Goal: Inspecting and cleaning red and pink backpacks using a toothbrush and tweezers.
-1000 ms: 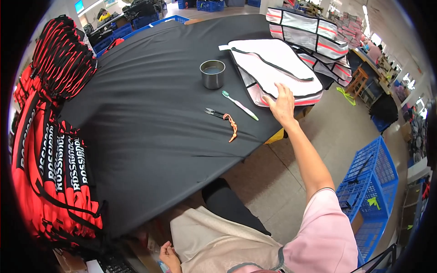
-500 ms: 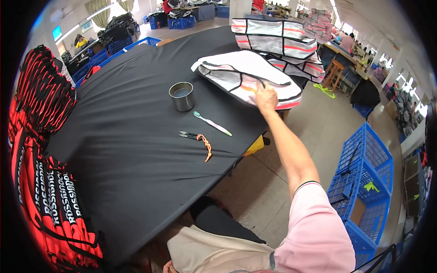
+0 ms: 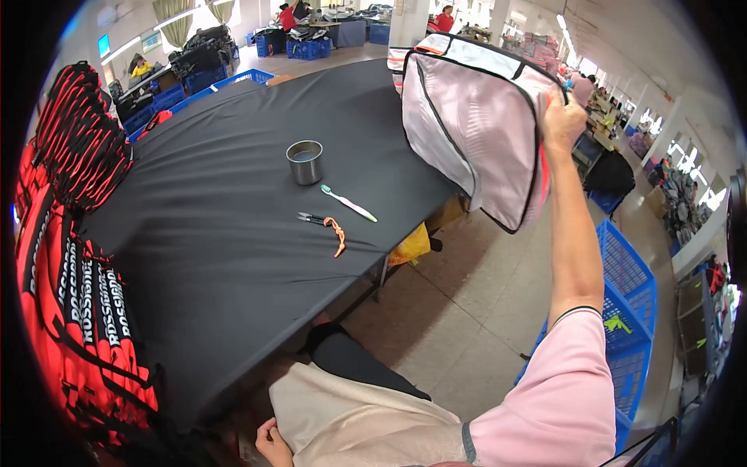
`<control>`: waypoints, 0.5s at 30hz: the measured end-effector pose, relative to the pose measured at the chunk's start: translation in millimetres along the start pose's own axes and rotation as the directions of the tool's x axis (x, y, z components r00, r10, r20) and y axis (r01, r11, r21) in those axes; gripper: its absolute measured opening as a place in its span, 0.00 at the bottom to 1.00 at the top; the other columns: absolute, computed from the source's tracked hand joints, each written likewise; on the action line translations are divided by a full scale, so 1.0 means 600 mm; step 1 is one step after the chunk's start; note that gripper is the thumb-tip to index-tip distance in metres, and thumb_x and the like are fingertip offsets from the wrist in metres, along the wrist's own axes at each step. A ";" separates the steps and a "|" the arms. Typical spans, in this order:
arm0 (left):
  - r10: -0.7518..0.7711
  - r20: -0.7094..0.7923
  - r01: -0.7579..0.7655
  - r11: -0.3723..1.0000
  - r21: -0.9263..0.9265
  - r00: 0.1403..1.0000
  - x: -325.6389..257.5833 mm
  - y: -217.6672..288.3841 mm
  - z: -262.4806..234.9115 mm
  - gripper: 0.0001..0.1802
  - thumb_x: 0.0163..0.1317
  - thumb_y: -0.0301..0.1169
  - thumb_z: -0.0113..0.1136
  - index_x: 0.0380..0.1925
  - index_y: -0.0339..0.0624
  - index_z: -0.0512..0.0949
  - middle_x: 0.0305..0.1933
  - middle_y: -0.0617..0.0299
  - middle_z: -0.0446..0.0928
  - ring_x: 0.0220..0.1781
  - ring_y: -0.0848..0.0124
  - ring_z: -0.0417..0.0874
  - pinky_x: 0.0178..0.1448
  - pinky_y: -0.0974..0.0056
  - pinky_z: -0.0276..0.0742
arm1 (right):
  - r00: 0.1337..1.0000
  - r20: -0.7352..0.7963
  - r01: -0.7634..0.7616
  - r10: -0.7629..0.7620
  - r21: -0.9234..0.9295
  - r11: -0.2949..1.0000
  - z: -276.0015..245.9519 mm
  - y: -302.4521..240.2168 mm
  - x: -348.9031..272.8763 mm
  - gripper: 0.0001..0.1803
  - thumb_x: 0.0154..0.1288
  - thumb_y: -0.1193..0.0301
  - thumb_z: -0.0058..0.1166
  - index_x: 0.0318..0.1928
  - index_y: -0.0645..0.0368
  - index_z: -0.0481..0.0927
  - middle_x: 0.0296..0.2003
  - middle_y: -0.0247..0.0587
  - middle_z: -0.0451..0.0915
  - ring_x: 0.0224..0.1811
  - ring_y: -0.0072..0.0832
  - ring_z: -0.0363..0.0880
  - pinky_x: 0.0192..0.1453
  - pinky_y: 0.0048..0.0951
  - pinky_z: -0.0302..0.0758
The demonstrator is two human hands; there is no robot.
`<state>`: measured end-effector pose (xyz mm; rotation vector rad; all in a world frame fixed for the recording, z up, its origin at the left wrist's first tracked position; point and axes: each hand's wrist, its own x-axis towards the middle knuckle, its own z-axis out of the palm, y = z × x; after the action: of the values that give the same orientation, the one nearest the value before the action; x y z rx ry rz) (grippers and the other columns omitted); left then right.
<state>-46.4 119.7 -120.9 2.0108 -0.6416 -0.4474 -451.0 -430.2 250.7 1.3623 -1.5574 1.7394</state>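
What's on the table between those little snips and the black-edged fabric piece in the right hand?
A toothbrush lies between snips and fabric piece, on the black cloth; the head view shows it.

I had the table across my camera view; on it, the cup stood behind the toothbrush, with the snips to the toothbrush's left. Bundled goods were at the table's left. The bag, in the right hand, hung by the right edge; crates stood farther right on the floor.
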 end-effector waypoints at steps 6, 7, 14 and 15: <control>0.133 -0.023 -0.135 0.980 -0.149 0.991 -0.009 0.001 0.007 0.09 0.65 0.17 0.50 0.36 0.30 0.81 0.37 0.57 0.79 0.34 0.71 0.81 0.40 0.70 0.78 | 0.993 0.027 0.117 -0.116 -0.067 0.991 -0.142 -0.087 0.064 0.32 0.59 0.48 0.64 0.46 0.68 0.84 0.36 0.62 0.84 0.40 0.45 0.86 0.48 0.38 0.77; 0.121 -0.030 -0.124 0.982 -0.145 0.992 -0.014 0.016 0.008 0.09 0.65 0.17 0.50 0.36 0.30 0.81 0.37 0.57 0.79 0.34 0.71 0.81 0.40 0.70 0.78 | 0.983 0.016 0.185 -0.185 -0.013 0.983 -0.159 -0.086 0.088 0.31 0.57 0.52 0.67 0.49 0.69 0.83 0.30 0.62 0.84 0.32 0.42 0.86 0.44 0.37 0.78; 0.234 0.013 -0.219 0.927 -0.305 0.972 -0.036 0.044 0.009 0.11 0.63 0.14 0.50 0.38 0.32 0.82 0.39 0.58 0.78 0.32 0.73 0.81 0.38 0.71 0.78 | 0.929 -0.034 0.369 -0.368 0.150 0.917 -0.250 -0.029 0.311 0.29 0.57 0.55 0.64 0.51 0.66 0.82 0.28 0.56 0.82 0.33 0.41 0.84 0.41 0.39 0.76; 0.225 0.005 -0.212 0.926 -0.313 0.974 -0.045 0.048 0.008 0.11 0.63 0.14 0.51 0.38 0.33 0.83 0.39 0.58 0.79 0.32 0.74 0.82 0.37 0.71 0.78 | 0.941 0.009 0.324 -0.339 0.273 0.906 -0.236 -0.024 0.270 0.30 0.57 0.55 0.64 0.52 0.67 0.81 0.31 0.57 0.81 0.36 0.42 0.82 0.43 0.39 0.75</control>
<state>-77.9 120.6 -97.0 1.6148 -0.7613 -0.4265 -560.2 -341.5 413.7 1.7062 -1.0599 1.7495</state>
